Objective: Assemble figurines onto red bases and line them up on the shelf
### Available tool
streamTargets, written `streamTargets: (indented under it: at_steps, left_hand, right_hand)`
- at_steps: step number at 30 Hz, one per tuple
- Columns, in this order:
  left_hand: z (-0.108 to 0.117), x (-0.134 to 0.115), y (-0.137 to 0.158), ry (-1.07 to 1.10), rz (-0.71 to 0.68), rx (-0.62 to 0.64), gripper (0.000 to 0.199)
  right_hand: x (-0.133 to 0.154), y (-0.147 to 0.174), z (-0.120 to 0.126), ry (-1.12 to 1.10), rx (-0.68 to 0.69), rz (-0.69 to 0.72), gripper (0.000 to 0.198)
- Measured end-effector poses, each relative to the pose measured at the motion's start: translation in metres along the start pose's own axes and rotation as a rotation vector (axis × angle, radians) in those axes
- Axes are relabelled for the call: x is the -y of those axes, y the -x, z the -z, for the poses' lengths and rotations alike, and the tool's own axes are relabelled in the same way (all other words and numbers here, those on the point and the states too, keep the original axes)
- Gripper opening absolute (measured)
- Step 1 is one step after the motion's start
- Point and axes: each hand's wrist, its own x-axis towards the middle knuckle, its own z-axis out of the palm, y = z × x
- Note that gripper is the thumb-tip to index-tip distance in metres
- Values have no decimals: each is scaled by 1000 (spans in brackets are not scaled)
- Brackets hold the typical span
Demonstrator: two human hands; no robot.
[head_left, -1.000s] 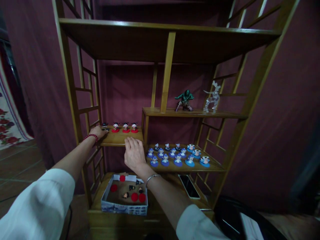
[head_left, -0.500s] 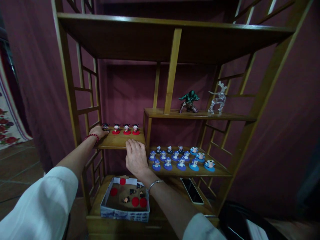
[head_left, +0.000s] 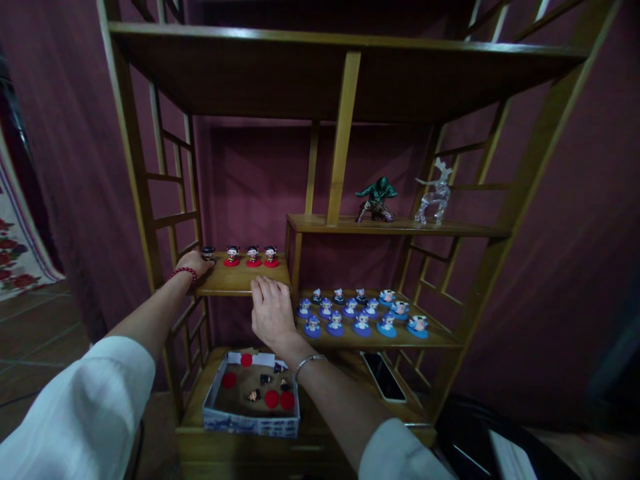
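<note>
At the left end of the small upper-left shelf point(head_left: 240, 283), my left hand point(head_left: 197, 264) pinches a small dark-haired figurine point(head_left: 208, 253). Its base is mostly hidden by my fingers. To its right, three like figurines point(head_left: 253, 255) stand upright in a row on round red bases. My right hand point(head_left: 273, 310) is closed over the front edge of the same shelf, knuckles up; its thumb is hidden. Below, a shallow cardboard box point(head_left: 250, 425) contains several loose dark figurines point(head_left: 254, 395) and several red discs point(head_left: 271, 399).
On the lower right shelf stand several figurines point(head_left: 362, 323) on purple, blue and dark bases. Above them are a green crouching figure point(head_left: 379, 199) and a clear deer figure point(head_left: 434, 200). A phone point(head_left: 384, 377) lies right of the box. A wooden post point(head_left: 344, 140) divides the upper space.
The left hand and its figurine have shifted very slightly left. The right hand stays on the shelf edge. The whole view has moved a little.
</note>
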Motion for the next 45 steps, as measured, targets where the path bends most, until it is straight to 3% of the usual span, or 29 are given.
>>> streamTargets:
  at_steps: [7, 10, 15, 20, 23, 31, 45]
  left_hand:
    - [5, -2, 16, -25, 50, -4, 46]
    - [7, -2, 28, -53, 27, -65, 43]
    - [6, -5, 48, -41, -114, -135, 39]
    - [2, -18, 52, -37, -400, -51, 43]
    - [0, -30, 50, -51, -469, 9, 47]
    - [-8, -49, 38, -104, -442, 76, 49]
    - [-13, -56, 28, -137, -346, 90, 51]
  right_hand:
    - [0, 0, 0, 7, 1, 5, 46]
    - [0, 1, 0, 2, -1, 4, 45]
    - [1, 1, 1, -3, -1, -5, 46]
    - [2, 1, 2, 5, 10, -12, 47]
    - [2, 1, 3, 7, 22, -18, 48]
    - [-1, 1, 1, 3, 2, -3, 44]
    - [2, 2, 0, 16, -3, -2, 45]
